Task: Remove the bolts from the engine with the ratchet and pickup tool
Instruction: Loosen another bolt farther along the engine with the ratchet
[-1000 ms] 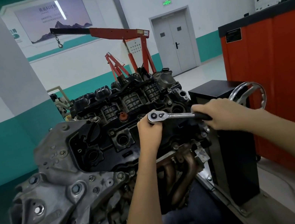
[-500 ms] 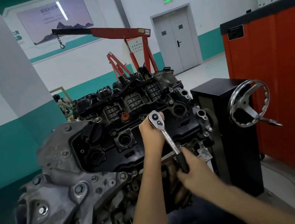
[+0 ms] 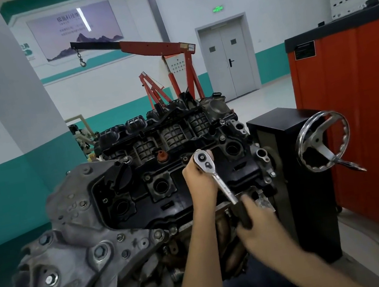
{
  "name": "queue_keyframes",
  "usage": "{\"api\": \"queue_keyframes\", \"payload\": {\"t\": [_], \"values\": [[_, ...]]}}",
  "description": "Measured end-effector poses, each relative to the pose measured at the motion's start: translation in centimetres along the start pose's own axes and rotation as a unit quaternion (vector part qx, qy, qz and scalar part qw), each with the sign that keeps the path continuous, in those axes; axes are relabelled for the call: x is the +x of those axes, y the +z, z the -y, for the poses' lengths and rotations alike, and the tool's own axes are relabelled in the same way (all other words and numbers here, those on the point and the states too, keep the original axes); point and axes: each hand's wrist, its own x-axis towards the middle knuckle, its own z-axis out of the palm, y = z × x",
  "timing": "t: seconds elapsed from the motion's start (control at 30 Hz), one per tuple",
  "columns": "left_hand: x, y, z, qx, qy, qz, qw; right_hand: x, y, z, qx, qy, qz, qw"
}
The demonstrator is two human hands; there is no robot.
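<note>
Chrome steel catches the light: the ratchet (image 3: 219, 180) sits on the engine (image 3: 159, 207), with its round head over the middle of the black top cover. Its shaft slants down toward the engine's near edge. The left hand (image 3: 200, 182) is curled round the tool just under the head and steadies it against the cover. The right hand (image 3: 258, 222) is clenched on the dark handle grip at the engine's near edge, slightly blurred. The bolt being worked is hidden under the head and the left hand. Other bolts (image 3: 273, 174) sit seated along the cover's rim.

This looks like the loosening step, partway through a swing of the handle. No freed bolt shows anywhere, and no pickup tool is in view, so the task seems to be at an early stage.

The next move calls for short, even strokes, with the left hand pressing the head squarely down so the socket does not ride off. Once the bolt turns freely, it will have to be lifted from its recess, which probably means fetching the pickup tool.

Just to the right of the engine stands a black stand column (image 3: 288, 176) with a chromed handwheel (image 3: 320, 145). A red cabinet (image 3: 367, 112) lies further right of the engine, and a red hoist (image 3: 161, 49) stands well behind it.
</note>
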Motion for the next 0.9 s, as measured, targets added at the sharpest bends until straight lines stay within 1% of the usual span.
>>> {"api": "queue_keyframes", "payload": {"t": [0.07,0.1,0.17,0.23,0.3,0.33,0.4,0.43,0.47,0.5,0.53,0.57,0.63,0.67,0.73,0.8,0.83,0.87,0.9], "values": [[0.4,0.0,0.1,-0.014,-0.019,-0.018,1.0,-0.7,3.5,1.3,0.072,0.034,-0.002,0.997],[0.5,-0.3,0.2,-0.008,-0.019,-0.013,1.0,-0.8,4.2,1.7,0.092,0.038,0.001,0.995],[0.6,-0.8,0.2,0.011,-0.012,0.011,1.0,-0.4,2.6,1.3,0.069,0.033,0.02,0.997],[0.7,-1.2,0.2,0.033,0.006,0.049,0.998,0.7,-1.5,0.3,-0.007,-0.004,0.067,0.998],[0.6,-1.3,-0.1,0.054,0.024,0.076,0.995,2.7,-6.4,-0.5,-0.1,-0.061,0.111,0.987],[0.6,-1.3,-0.2,0.058,0.027,0.078,0.995,4.2,-8.5,-0.6,-0.174,-0.087,0.123,0.973],[0.6,-1.3,-0.1,0.066,0.032,0.071,0.995,7.4,-11.3,-0.1,-0.345,-0.131,0.117,0.922],[0.4,-1.3,0.0,0.07,0.031,0.065,0.995,8.4,-11.8,0.2,-0.4,-0.149,0.1,0.899],[0.3,-1.2,0.0,0.068,0.028,0.055,0.996,8.8,-11.7,0.2,-0.421,-0.158,0.081,0.89],[0.1,-1.0,0.1,0.058,0.027,0.039,0.997,8.5,-11.3,0.0,-0.415,-0.156,0.063,0.894],[-0.1,-0.8,0.2,0.041,0.029,0.019,0.999,7.6,-10.4,-0.6,-0.391,-0.144,0.051,0.908],[-0.3,-0.5,0.3,0.024,0.037,0.003,0.999,6.0,-9.1,-1.2,-0.337,-0.119,0.041,0.933],[-0.7,0.2,0.3,0.001,0.053,-0.017,0.998,2.3,-5.4,-1.6,-0.168,-0.053,0.029,0.984],[-0.7,0.6,0.2,-0.006,0.053,-0.027,0.998,0.9,-3.1,-1.4,-0.082,-0.035,0.019,0.996],[-0.4,1.0,0.2,-0.013,0.04,-0.052,0.998,-0.3,1.5,-0.2,0.048,-0.011,-0.013,0.999],[0.1,0.8,0.3,-0.016,0.013,-0.065,0.998,-0.7,4.3,1.1,0.126,0.019,-0.016,0.992],[0.2,0.6,0.4,-0.03,-0.005,-0.06,0.998,-0.7,4.4,1.3,0.138,0.027,-0.012,0.99],[0.4,0.2,0.4,-0.033,-0.017,-0.039,0.999,-0.4,3.6,1.0,0.122,0.027,-0.002,0.992],[0.3,-0.2,0.5,-0.018,-0.01,-0.008,1.0,-0.1,2.2,0.4,0.086,0.018,0.016,0.996]]}}
